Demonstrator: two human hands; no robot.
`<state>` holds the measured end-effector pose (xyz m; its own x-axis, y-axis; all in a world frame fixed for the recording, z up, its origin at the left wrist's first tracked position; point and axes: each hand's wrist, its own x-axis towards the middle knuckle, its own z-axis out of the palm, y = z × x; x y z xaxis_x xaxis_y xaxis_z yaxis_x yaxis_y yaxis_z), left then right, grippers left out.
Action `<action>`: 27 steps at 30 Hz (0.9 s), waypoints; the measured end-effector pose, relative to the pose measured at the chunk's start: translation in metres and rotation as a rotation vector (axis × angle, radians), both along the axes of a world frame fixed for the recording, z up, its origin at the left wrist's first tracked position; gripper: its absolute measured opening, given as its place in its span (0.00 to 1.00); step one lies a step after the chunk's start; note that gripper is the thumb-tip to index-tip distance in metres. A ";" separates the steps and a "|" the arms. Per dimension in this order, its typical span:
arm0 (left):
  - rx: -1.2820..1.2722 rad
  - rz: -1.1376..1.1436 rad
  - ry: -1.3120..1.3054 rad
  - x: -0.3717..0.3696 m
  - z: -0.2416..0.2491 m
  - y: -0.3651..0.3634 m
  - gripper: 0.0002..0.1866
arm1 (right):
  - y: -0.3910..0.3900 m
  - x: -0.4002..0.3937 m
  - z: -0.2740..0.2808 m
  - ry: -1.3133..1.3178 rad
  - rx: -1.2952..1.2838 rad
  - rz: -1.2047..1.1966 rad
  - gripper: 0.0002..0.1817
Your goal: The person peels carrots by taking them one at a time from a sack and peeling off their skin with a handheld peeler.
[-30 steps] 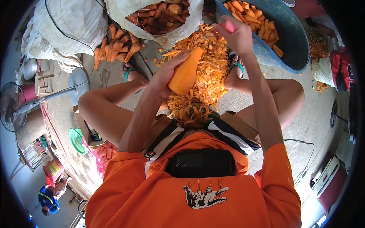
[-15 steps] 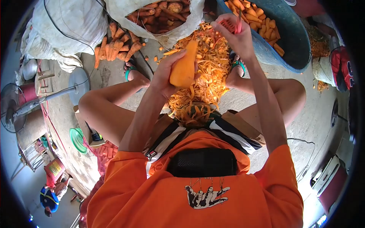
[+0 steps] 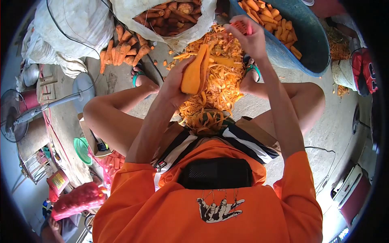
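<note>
My left hand (image 3: 176, 81) is wrapped round a large orange carrot (image 3: 193, 75), whose broad end points toward me and whose upper face looks smooth and peeled. Up and to the right, my right hand (image 3: 252, 39) grips a red peeler (image 3: 242, 27), held apart from the carrot. Under and between both hands lies a long heap of orange peelings (image 3: 223, 87), reaching from the open sack to my lap.
An open white sack (image 3: 176, 40) of unpeeled carrots stands ahead, with loose carrots (image 3: 121, 50) to its left. A blue tub (image 3: 314, 44) with peeled carrots is at the upper right. At lower left, a person (image 3: 56, 229) is beside a red mesh sack (image 3: 79, 200).
The carrot has turned in my left hand, and my right hand has shifted slightly with the peeler. A red mesh sack and a person's arm have come into view at lower left.
</note>
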<state>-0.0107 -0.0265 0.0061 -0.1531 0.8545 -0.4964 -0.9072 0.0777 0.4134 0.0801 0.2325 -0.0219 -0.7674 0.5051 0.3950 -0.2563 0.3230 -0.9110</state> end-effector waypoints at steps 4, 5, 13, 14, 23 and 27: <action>-0.137 0.107 -0.108 0.014 0.007 0.007 0.22 | 0.014 0.006 0.005 -0.037 -0.016 -0.100 0.14; -0.201 0.063 -0.008 0.016 -0.017 0.004 0.22 | 0.009 0.010 0.010 -0.093 0.103 -0.106 0.13; -0.060 -0.023 1.440 -0.015 0.036 -0.006 0.41 | 0.028 0.027 0.019 -0.225 0.231 -0.159 0.13; 0.090 0.193 1.215 -0.019 0.040 -0.007 0.40 | 0.032 0.028 0.018 -0.213 0.236 -0.166 0.13; 0.109 0.413 0.548 -0.036 -0.016 0.029 0.23 | 0.006 0.017 0.028 -0.315 0.180 0.024 0.10; 0.116 0.272 0.876 -0.044 -0.012 0.027 0.21 | -0.014 0.020 0.036 -0.451 0.184 0.065 0.10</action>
